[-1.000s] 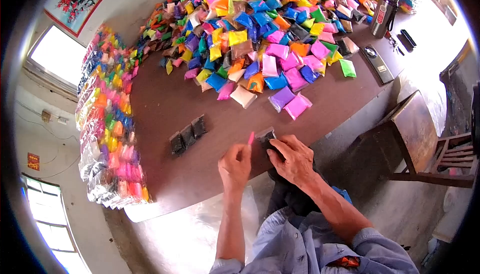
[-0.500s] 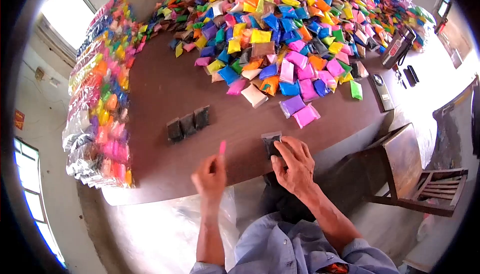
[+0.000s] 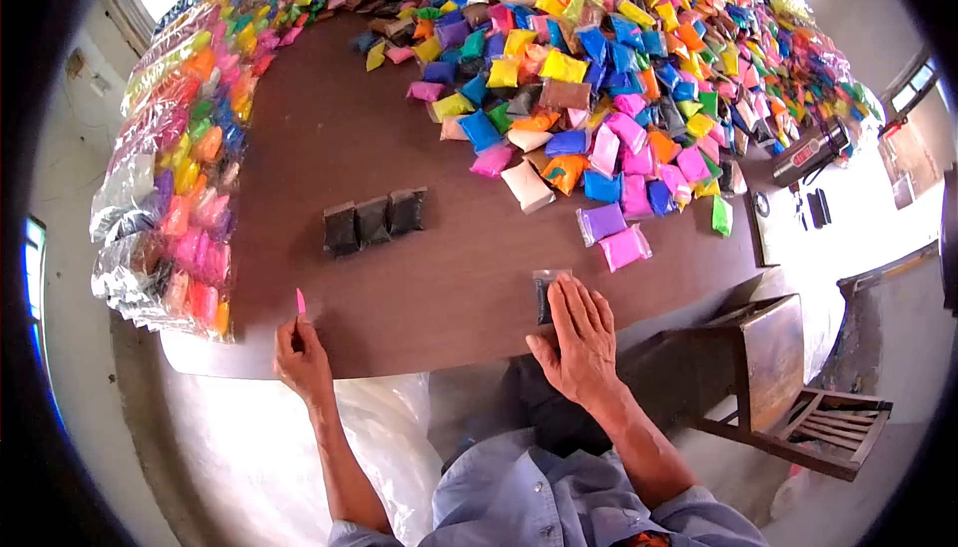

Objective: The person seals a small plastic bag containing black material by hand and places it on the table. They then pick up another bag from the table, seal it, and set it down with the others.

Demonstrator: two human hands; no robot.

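Observation:
My left hand (image 3: 302,355), at the table's front edge, has its fingers closed on a small pink pointed tool (image 3: 300,301) that looks like a plastic clay knife and points upward. My right hand (image 3: 577,340) lies flat with fingers stretched out over a black clear-plastic packet (image 3: 543,297), covering its right part. Three more black packets (image 3: 372,222) lie side by side on the table, beyond and between my hands. Just past my right hand are a pink packet (image 3: 626,248) and a purple packet (image 3: 602,224).
A large heap of colourful packets (image 3: 565,68) covers the back of the brown table (image 3: 299,138). Clear bags of packets (image 3: 180,218) line its left side. At the right are a dark flask (image 3: 810,155) and a wooden chair (image 3: 773,377).
My left hand has moved left with the pink tool, away from my right hand. My right hand has flattened over the black packet. The camera view has shifted slightly.

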